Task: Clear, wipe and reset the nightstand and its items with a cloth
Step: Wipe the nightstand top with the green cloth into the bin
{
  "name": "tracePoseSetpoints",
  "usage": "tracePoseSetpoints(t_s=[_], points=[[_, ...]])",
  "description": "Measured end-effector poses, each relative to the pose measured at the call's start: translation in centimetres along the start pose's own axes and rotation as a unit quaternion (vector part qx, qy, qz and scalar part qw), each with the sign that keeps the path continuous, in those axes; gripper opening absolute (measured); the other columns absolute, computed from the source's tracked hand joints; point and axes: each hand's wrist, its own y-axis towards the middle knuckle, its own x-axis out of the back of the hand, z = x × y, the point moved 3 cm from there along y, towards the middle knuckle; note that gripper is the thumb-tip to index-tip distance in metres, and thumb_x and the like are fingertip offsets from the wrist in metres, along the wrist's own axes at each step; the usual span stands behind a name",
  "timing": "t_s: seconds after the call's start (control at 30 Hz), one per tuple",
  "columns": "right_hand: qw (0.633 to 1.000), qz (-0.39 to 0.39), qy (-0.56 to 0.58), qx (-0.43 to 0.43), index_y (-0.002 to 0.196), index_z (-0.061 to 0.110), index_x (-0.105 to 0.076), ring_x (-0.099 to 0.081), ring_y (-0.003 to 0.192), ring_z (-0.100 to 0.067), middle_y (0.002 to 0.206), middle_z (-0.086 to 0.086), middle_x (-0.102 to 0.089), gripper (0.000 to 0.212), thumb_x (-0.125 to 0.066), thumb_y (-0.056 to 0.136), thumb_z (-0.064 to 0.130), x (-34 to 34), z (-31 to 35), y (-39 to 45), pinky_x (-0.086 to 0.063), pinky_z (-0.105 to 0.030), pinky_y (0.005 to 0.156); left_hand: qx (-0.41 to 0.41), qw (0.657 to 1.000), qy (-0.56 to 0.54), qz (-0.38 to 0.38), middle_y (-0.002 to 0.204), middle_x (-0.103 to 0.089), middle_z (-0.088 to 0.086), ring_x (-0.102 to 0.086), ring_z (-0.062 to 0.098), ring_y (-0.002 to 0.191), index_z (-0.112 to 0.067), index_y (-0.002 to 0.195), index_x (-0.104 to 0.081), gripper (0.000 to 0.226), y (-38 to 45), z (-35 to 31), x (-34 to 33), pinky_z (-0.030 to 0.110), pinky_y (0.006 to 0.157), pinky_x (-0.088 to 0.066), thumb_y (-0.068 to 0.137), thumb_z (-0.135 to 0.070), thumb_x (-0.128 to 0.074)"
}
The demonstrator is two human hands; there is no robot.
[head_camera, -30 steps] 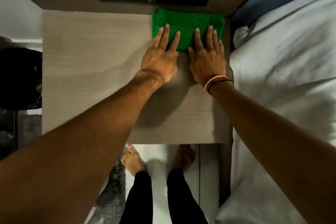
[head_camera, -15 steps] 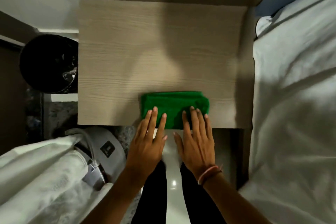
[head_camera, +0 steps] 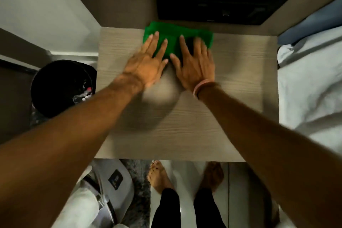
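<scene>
Both hands, left hand [head_camera: 146, 66] and right hand [head_camera: 194, 68], press flat and open on the cloth [head_camera: 175, 35]; soft, light, best pinched at an edge.

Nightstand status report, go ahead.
Left hand and right hand flat, fingers spread, pressing green cloth. Cloth at nightstand back edge. Nothing blocking the top.

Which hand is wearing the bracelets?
The right hand, nearer the bed. Bands circle its wrist; the left hand has a bare wrist. Both press the green cloth.
</scene>
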Motion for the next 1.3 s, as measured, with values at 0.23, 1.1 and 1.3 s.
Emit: tracePoseSetpoints(t_s=[0.23,1.1,1.3], points=[[0.999,-0.010,-0.022,0.023,0.156,0.020,-0.029,-0.023,0.151,-0.037,0.162,-0.021,-0.025,0.065,-0.027,0.102,0.056,-1.9,0.1,-1.5,-0.018,-0.046,0.124,0.033,0.997,-0.039,-0.051,0.166,-0.002,0.017,-0.003,0.030,0.154,-0.010,0.156,-0.010,0.060,-2.7,-0.9,-2.1,0.043,0.125,-0.017,0.105,-0.037,-0.024],[0.993,0.052,0.095,0.039,0.158,0.020,-0.024,-0.013,0.155,-0.033,0.166,-0.019,-0.016,0.060,-0.030,0.104,0.045,-4.0,12.9,-8.1,-0.010,-0.044,0.126,0.067,0.997,-0.002,-0.028,0.161,-0.003,0.028,-0.004,0.038,0.152,-0.001,0.154,-0.009,0.058,-13.4,7.8,-4.1,0.048,0.125,-0.015,0.106,-0.028,-0.030],[0.995,0.049,0.083,-0.018,0.157,0.024,-0.024,-0.010,0.154,-0.035,0.166,-0.020,-0.010,0.059,-0.028,0.104,0.049,-2.7,15.6,3.8,-0.007,-0.044,0.125,0.086,0.996,-0.004,-0.036,0.165,-0.002,0.022,-0.005,0.036,0.153,-0.006,0.156,-0.010,0.060,-3.9,13.1,0.8,0.046,0.125,-0.014,0.103,-0.024,-0.033]])
